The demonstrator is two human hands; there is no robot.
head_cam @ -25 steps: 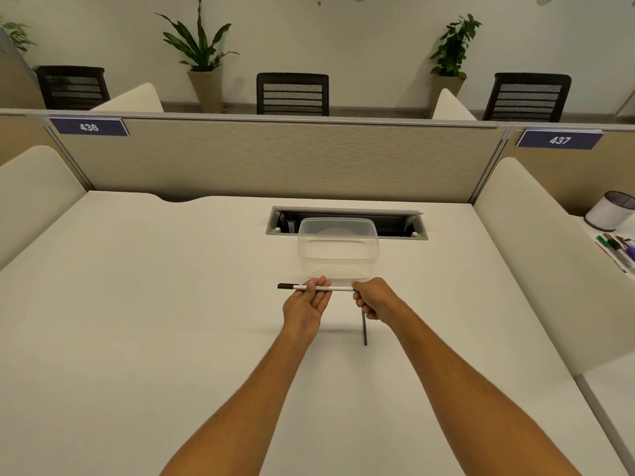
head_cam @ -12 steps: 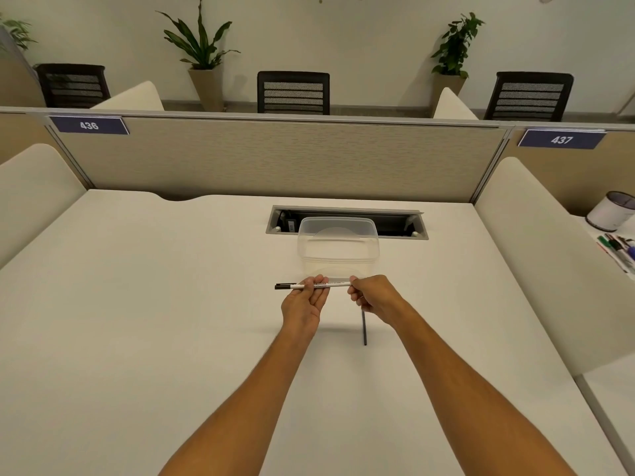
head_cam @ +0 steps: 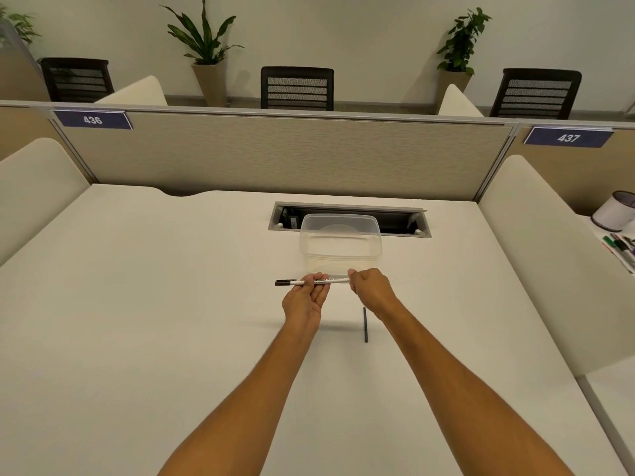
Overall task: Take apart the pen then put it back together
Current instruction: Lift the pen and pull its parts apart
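between the two hands, holding the pen [head_cam: 311,281] level above the desk [head_cam: 137,304], just in front of the clear plastic container [head_cam: 340,243]. left hand [head_cam: 304,302] closed around the middle of the white barrel, palm turned up, fingertips [head_cam: 319,277] curling over the top, probably steadying the body against a pull or twist from the other end. right hand [head_cam: 369,290] closed in a loose fist over the barrel's right end, knuckles up, gripping whatever sits there; not possible to tell whether that end piece is coming loose or going back on. dark tip of the pen poking out past the left hand's thumb side, free in the air and touching nothing. lying on the desk just below the right wrist, a thin dark rod [head_cam: 365,324], likely a part already removed, perhaps the refill or an inner piece, parked close by for easy reach. judging by that loose part, probably sitting somewhere in the middle of the task, with the barrel end under work. keeping both grips tight and close together seeming sensible, since a slim smooth barrel could slip or roll away.
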